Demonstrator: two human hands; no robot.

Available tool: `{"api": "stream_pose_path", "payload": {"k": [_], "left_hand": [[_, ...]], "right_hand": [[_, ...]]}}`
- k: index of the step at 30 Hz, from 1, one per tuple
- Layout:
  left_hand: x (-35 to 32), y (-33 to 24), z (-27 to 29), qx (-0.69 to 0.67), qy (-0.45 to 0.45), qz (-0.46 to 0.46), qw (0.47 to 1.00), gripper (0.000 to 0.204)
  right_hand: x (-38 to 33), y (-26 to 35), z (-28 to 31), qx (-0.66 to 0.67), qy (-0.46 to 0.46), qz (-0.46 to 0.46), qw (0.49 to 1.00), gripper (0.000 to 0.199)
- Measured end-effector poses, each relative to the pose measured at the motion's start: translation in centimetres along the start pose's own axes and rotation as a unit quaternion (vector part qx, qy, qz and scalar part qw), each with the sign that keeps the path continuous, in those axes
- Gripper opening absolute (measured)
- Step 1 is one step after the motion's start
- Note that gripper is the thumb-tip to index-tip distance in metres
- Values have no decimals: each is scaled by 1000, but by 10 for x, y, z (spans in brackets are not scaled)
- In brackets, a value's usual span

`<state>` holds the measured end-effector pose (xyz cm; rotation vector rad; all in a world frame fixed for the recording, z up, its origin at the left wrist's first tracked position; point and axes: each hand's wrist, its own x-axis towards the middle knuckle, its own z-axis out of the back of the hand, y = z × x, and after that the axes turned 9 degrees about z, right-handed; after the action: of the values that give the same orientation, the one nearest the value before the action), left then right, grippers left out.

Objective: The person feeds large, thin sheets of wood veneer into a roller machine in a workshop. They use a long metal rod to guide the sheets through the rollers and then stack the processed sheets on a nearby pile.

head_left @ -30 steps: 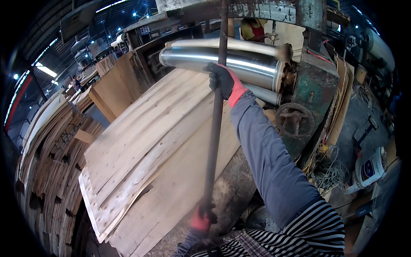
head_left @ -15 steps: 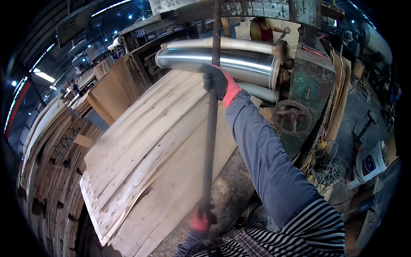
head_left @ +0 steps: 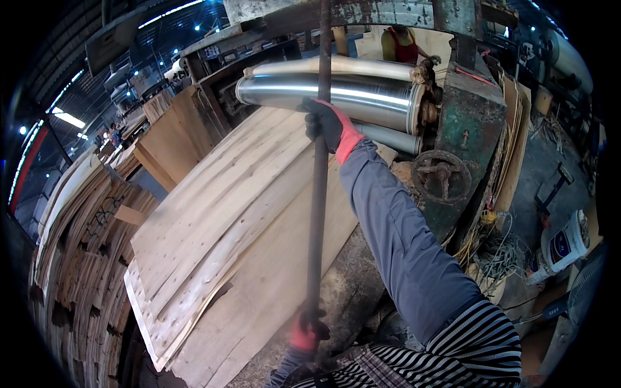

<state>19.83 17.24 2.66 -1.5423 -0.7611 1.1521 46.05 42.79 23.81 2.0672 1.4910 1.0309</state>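
A long dark metal bar runs nearly upright in front of me, crossing the picture from the top to near the lower edge. High on it, my right hand in a black and pink glove wraps its fingers round the bar, in front of the shiny steel roller. Low down, near my body, my left hand, in a similar dark and red glove, is closed round the bar's lower part. Beneath and to the left of the bar lies a stack of thin wood veneer sheets, its far end at the rollers.
A rusty handwheel juts from the green machine frame on the right. Bundled veneer stands at the left. A white bucket and a hammer-like tool are on the right floor. Behind the rollers is a co-worker.
Both my hands stay on the bar, which has hardly moved. Behind the rollers, the co-worker's hand has shifted lower, and the blur at the roller's right end is gone.
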Motion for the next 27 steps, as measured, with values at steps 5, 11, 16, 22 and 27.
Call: {"api": "stream_pose_path", "payload": {"k": [5,11,16,22,27], "left_hand": [[1,7,0,1,-6,-11,1000,71],[0,6,-1,-13,-16,-5,1000,75],[-3,11,5,3,-8,-6,1000,40],[-6,19,10,3,5,-14,1000,23],[-16,29,17,24,12,-45,999,23]], "right_hand": [[-2,0,-1,-4,0,6,1000,21],[-2,0,-1,8,-3,-5,1000,20],[-7,-4,-4,9,0,-2,1000,21],[-14,-2,-8,4,-15,-6,1000,22],[-17,-9,-6,37,0,-21,999,22]]}}
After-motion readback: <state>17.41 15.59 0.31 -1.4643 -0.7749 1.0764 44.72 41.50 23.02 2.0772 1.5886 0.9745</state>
